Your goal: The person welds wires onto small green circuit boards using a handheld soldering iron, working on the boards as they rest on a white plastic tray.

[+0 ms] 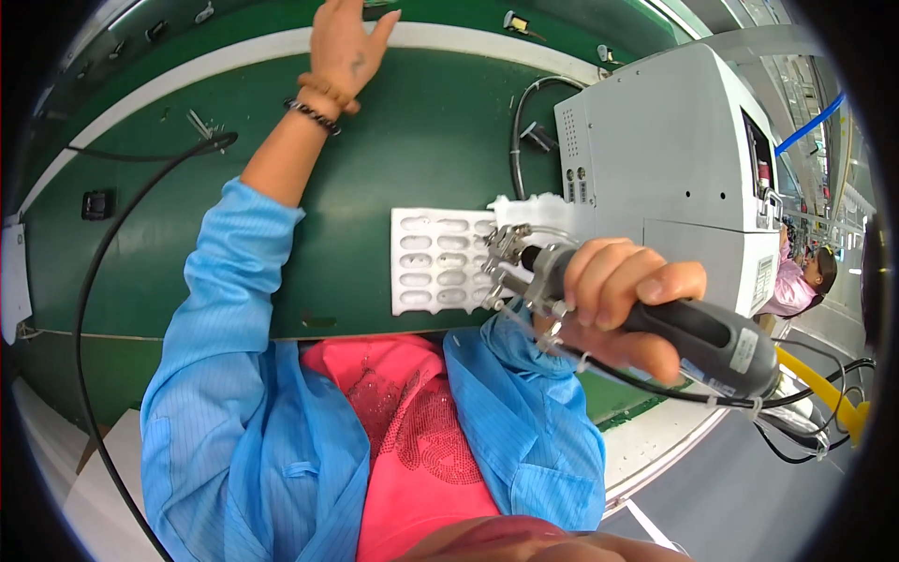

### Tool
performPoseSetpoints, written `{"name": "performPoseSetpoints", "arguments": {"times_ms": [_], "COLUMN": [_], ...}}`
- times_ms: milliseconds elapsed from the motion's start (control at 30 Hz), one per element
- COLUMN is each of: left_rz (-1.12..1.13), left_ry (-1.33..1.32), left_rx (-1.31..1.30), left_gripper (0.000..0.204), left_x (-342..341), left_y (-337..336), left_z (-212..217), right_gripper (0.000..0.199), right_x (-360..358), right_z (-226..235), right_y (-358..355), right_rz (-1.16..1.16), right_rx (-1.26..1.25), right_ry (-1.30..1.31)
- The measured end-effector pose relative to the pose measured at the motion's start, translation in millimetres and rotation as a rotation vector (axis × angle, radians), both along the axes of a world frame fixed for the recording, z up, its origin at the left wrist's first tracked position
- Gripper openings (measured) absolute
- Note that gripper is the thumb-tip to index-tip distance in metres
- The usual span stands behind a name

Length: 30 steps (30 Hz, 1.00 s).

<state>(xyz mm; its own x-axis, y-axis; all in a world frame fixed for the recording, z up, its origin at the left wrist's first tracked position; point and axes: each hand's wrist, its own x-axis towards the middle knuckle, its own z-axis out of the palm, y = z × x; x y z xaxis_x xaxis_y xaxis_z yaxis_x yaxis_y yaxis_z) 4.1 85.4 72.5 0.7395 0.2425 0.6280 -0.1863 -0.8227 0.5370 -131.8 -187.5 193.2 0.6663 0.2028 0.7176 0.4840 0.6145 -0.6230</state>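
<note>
My right hand [626,298] is closed around a dark grey handheld electric screwdriver [698,337]. Its metal nose with clamps and a clear tube points left, above a white moulded tray [426,272] with rows of oval hollows. The nose hides part of the tray's right side. My left hand [348,45] stretches far forward, past the white rail, over the far green strip. Its thumb stands apart from the fingers, whose tips run to the picture's upper edge. Close beside it lies a small greenish part [379,7], mostly cut off.
A large light grey machine [646,140] stands at the right of the green workbench [375,169]. Black cables [98,272] arch along the left; another loops by the machine. Small parts [515,23] sit on the far strip. Another person in pink [796,281] is far right.
</note>
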Motion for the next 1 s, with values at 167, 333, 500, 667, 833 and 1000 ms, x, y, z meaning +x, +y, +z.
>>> {"name": "performPoseSetpoints", "arguments": {"times_ms": [167, 333, 500, 667, 833, 1000], "left_rz": [-0.415, -0.577, -0.448, -0.613, -0.602, -0.600], "left_ry": [-0.118, 0.306, 0.322, 0.262, 0.353, 0.388], "left_rx": [0.134, 0.365, 0.133, -0.350, -0.389, -0.309], "left_gripper": [0.038, 0.041, 0.032, 0.024, 0.021, 0.021], "left_x": [104, 167, 143, 12, -109, -175], "left_y": [-57, -87, -78, -84, -63, -62], "left_z": [-28, -57, -52, -8, 16, 17], "right_gripper": [0.052, 0.054, 0.054, 0.056, 0.059, 0.062], "right_x": [3, 3, 7, 5, 3, 3], "right_z": [0, 2, -5, -7, -6, -7], "right_y": [-4, -5, -8, -10, -7, -9], "right_rz": [0.038, -0.007, 0.052, 0.041, 0.126, 0.169], "right_rx": [-0.024, -0.042, -0.042, -0.003, -0.008, -0.038], "right_ry": [0.047, 0.035, 0.038, 0.062, 0.060, 0.036]}}
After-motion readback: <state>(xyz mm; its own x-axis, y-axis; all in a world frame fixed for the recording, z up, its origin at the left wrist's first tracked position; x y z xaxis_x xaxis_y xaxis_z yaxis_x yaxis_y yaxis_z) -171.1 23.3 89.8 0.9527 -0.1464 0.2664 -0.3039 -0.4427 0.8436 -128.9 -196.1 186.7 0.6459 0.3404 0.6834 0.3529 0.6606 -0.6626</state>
